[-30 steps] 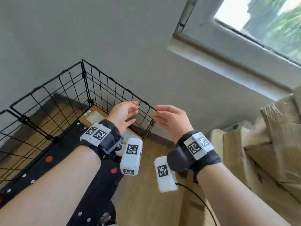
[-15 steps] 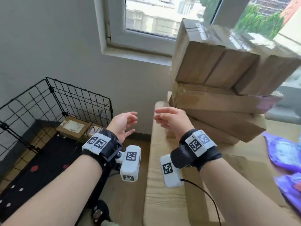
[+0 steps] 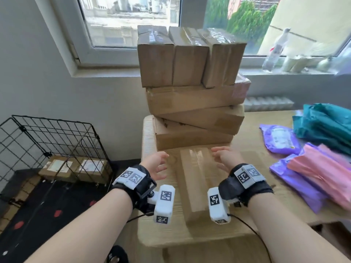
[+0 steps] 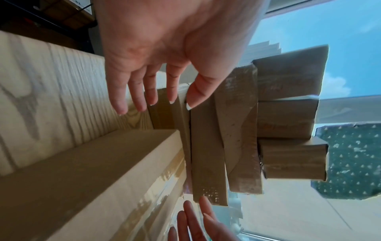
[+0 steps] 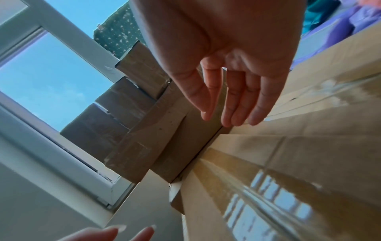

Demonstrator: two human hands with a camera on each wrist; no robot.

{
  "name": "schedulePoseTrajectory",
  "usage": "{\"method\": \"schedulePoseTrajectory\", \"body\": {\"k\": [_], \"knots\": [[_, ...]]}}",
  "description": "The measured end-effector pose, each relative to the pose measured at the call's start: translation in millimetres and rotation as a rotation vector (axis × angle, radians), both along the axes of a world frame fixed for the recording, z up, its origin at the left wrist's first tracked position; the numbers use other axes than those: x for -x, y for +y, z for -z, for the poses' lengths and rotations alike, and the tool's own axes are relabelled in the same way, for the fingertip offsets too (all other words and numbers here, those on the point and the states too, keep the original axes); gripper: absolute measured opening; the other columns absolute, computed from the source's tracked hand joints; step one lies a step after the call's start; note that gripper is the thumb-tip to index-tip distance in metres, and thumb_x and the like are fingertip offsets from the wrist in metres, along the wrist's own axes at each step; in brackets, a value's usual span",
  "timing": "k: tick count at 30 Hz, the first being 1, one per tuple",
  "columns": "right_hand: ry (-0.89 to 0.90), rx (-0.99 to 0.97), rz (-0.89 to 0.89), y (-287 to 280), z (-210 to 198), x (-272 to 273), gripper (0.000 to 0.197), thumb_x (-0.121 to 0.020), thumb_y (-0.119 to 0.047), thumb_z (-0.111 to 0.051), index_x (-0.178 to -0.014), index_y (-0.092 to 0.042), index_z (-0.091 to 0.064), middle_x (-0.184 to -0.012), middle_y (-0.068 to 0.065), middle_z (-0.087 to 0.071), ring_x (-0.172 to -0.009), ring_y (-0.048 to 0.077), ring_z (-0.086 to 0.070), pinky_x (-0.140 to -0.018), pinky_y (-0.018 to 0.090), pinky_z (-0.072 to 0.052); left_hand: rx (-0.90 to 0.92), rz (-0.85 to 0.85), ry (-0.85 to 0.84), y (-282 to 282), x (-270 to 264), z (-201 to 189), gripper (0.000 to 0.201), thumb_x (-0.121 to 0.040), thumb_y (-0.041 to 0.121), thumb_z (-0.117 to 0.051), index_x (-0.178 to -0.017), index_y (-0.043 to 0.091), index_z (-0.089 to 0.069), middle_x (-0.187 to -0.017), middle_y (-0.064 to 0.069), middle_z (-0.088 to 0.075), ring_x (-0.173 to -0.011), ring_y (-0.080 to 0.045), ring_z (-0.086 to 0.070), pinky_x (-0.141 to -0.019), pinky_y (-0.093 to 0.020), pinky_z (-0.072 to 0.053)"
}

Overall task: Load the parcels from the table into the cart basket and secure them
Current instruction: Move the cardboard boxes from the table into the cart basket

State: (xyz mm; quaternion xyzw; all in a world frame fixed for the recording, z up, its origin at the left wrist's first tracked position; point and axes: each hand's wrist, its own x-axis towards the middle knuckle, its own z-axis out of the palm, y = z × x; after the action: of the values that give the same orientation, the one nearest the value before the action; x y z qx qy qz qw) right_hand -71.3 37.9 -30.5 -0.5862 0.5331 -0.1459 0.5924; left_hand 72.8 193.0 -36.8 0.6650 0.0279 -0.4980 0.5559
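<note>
A long taped cardboard parcel lies flat on the wooden table, its far end against a tall stack of cardboard parcels. My left hand hovers open just left of the flat parcel. My right hand hovers open over its right edge. Neither hand holds anything. In the left wrist view the left hand has straight fingers above the table beside the parcel. In the right wrist view the right hand reaches over the parcel. The black wire cart basket stands on the floor at left with two parcels inside.
Purple, pink and teal soft mailer bags lie on the table's right side. A plastic bottle and other items stand on the windowsill behind. A dark patterned mat covers the floor near the basket.
The view has swung from the wire basket over to the table. Both open hands have moved with it and come down on either side of the flat parcel.
</note>
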Motion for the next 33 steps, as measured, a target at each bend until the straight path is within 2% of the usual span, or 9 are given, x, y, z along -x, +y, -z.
{"method": "schedulePoseTrajectory", "body": {"k": [2,4,8,11,15,20,22,28,33], "knots": [[-0.028,-0.026,0.01,-3,8,7,0.027,-0.088,0.01,-0.046,-0.082,-0.012,-0.061,-0.08,0.009,-0.056,-0.063,0.015,-0.048,-0.055,0.022,-0.044,-0.016,0.046,-0.002,-9,8,1,0.032,-0.095,0.015,-0.05,-0.127,0.011,-0.048,-0.138,-0.011,-0.044,-0.128,-0.029,-0.045,-0.105,-0.052,-0.039],[-0.057,-0.073,-0.009,-3,13,11,0.023,-0.088,0.01,-0.046,-0.093,-0.01,-0.056,-0.081,0.01,-0.055,-0.063,0.017,-0.05,-0.056,0.023,-0.046,-0.044,0.076,0.005,-17,15,3,0.025,-0.095,0.015,-0.05,-0.12,0.012,-0.048,-0.129,-0.01,-0.049,-0.122,-0.028,-0.05,-0.098,-0.05,-0.044],[-0.114,-0.257,-0.032,-1,18,15,0.024,-0.094,0.007,-0.037,-0.1,-0.007,-0.055,-0.083,0.018,-0.055,-0.065,0.032,-0.065,-0.051,0.031,-0.05,-0.062,0.14,0.075,-26,25,9,0.01,-0.094,0.018,-0.05,-0.088,0.011,-0.054,-0.084,-0.006,-0.055,-0.074,-0.019,-0.054,-0.068,-0.037,-0.05],[-0.145,-0.32,-0.025,-2,17,14,0.033,-0.095,0.007,-0.036,-0.123,0.001,-0.052,-0.101,0.028,-0.063,-0.072,0.033,-0.066,-0.057,0.034,-0.054,-0.114,0.163,-0.005,-28,23,16,0.026,-0.091,0.025,-0.056,-0.114,0.012,-0.054,-0.106,-0.01,-0.057,-0.095,-0.025,-0.057,-0.08,-0.042,-0.051],[-0.167,-0.397,-0.072,7,13,6,0.028,-0.092,0.008,-0.04,-0.11,-0.002,-0.059,-0.075,0.018,-0.073,-0.067,0.026,-0.073,-0.055,0.032,-0.059,-0.176,0.132,-0.11,-24,15,19,0.059,-0.088,0.034,-0.062,-0.138,0.015,-0.039,-0.139,-0.009,-0.044,-0.127,-0.031,-0.042,-0.105,-0.051,-0.038],[-0.087,-0.361,-0.185,21,9,-16,0.032,-0.09,0.01,-0.039,-0.1,-0.01,-0.063,-0.103,0.017,-0.071,-0.092,0.025,-0.07,-0.081,0.033,-0.057,-0.255,0.108,-0.299,-20,1,27,0.117,-0.061,0.05,-0.079,-0.15,0.026,-0.008,-0.152,-0.012,-0.029,-0.136,-0.033,-0.032,-0.107,-0.053,-0.033],[-0.051,-0.338,-0.209,24,9,-22,0.034,-0.09,0.009,-0.04,-0.103,-0.012,-0.063,-0.102,0.015,-0.072,-0.095,0.023,-0.069,-0.09,0.034,-0.054,-0.281,0.159,-0.34,-18,1,23,0.123,-0.06,0.053,-0.081,-0.151,0.027,-0.002,-0.154,-0.013,-0.025,-0.137,-0.034,-0.03,-0.107,-0.054,-0.032],[-0.013,-0.358,-0.168,22,15,-30,0.034,-0.091,0.01,-0.04,-0.106,-0.01,-0.062,-0.108,0.017,-0.07,-0.102,0.026,-0.068,-0.092,0.039,-0.053,-0.341,0.272,-0.37,-18,-2,25,0.12,-0.068,0.05,-0.077,-0.152,0.018,0.002,-0.154,-0.015,-0.023,-0.138,-0.035,-0.029,-0.106,-0.05,-0.031],[0.056,-0.295,-0.077,19,20,-32,0.033,-0.091,0.008,-0.041,-0.091,-0.012,-0.066,-0.108,0.014,-0.068,-0.093,0.022,-0.066,-0.081,0.033,-0.057,-0.328,0.221,-0.337,-7,-12,23,0.114,-0.06,0.043,-0.073,-0.151,0.024,-0.008,-0.15,-0.012,-0.03,-0.132,-0.034,-0.035,-0.098,-0.049,-0.036]]}}
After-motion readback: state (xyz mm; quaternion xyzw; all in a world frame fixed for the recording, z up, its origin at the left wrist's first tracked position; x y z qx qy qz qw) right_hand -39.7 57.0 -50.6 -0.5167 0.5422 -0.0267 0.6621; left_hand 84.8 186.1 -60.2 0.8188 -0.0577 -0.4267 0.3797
